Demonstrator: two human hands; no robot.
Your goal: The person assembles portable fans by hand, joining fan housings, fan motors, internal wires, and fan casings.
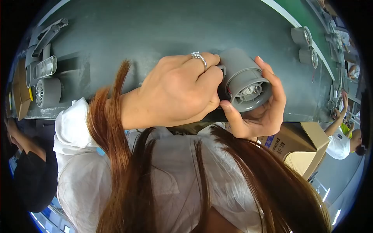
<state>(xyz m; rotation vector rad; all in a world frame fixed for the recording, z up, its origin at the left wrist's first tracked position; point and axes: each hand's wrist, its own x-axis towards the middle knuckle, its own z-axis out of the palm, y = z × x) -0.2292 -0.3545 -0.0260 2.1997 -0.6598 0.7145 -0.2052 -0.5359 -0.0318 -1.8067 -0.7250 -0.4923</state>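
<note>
A grey plastic cylindrical housing (243, 66), like the barrel of a hair dryer, is tilted with its round open end toward me. Inside that end sits a spoked insert with a white piece and thin metal at its centre. My right hand (268, 120) cups the housing, thumb on the near rim and fingers up the right side. Against its left side my left hand (180, 87), wearing a ring, is closed with fingers bent. A small grey curved edge shows at its fingertips; the rest of what it grips is hidden.
Grey housings and handle-shaped parts (46, 68) lie on the dark green table (128, 27) at left, beside a cardboard box (21, 89). Two more grey housings (302, 37) stand at far right. An open carton (303, 145) is below the table edge. Other people are on both sides.
</note>
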